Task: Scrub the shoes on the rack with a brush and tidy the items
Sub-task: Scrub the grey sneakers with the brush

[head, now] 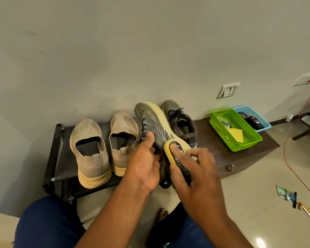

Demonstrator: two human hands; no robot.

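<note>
I have the low black fabric-topped shoe rack point(61, 158) against the wall. A worn beige slip-on pair point(89, 151) and one grey-green laced trainer point(182, 120) sit on it. My left hand point(145, 165) grips the other grey-green trainer point(154, 120) tilted above the rack, sole edge up. My right hand point(197, 176) clasps the yellow-backed brush point(175, 151) against its side. I judge scrubbing is underway; next I need firm strokes along the midsole.

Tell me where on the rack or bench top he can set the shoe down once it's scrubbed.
The best gap is the slot between the right beige shoe and the olive shoe, behind the held shoe. Bare bench top also lies between that olive shoe and the green basket. The rack's left end is crowded by the beige pair.
</note>
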